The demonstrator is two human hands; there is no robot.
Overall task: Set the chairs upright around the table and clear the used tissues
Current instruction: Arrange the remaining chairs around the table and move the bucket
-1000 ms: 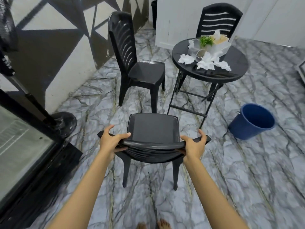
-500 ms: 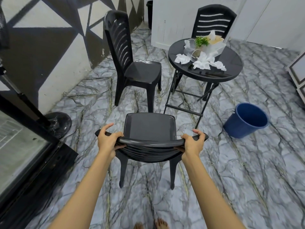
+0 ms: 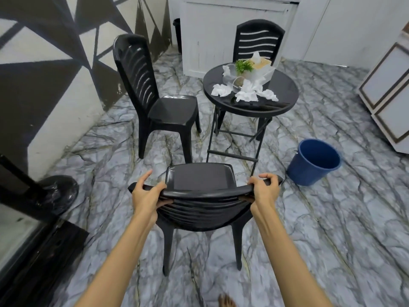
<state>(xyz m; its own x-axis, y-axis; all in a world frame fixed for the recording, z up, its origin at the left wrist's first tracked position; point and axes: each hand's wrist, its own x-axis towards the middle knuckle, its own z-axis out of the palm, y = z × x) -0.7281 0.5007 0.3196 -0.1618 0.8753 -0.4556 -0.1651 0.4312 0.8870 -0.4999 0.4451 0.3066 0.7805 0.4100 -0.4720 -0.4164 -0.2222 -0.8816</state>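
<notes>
The left hand point(image 3: 147, 193) and right hand point(image 3: 264, 189) still grip the upright chair point(image 3: 199, 176) by its back. It has edged toward the table point(image 3: 250, 110) just beyond the fingers. The tissues point(image 3: 245, 94) lie there uncleared.

tissues point(image 3: 245, 93) on table point(image 3: 281, 94) (bucket point(image 3: 314, 162) right), chairs point(image 3: 155, 96) around

I see the near black chair point(image 3: 200, 176), left chair point(image 3: 172, 111) and far chair point(image 3: 261, 26) upright around the round black counter point(image 3: 281, 94), with crumpled white tissues point(image 3: 246, 95) on it.
</notes>
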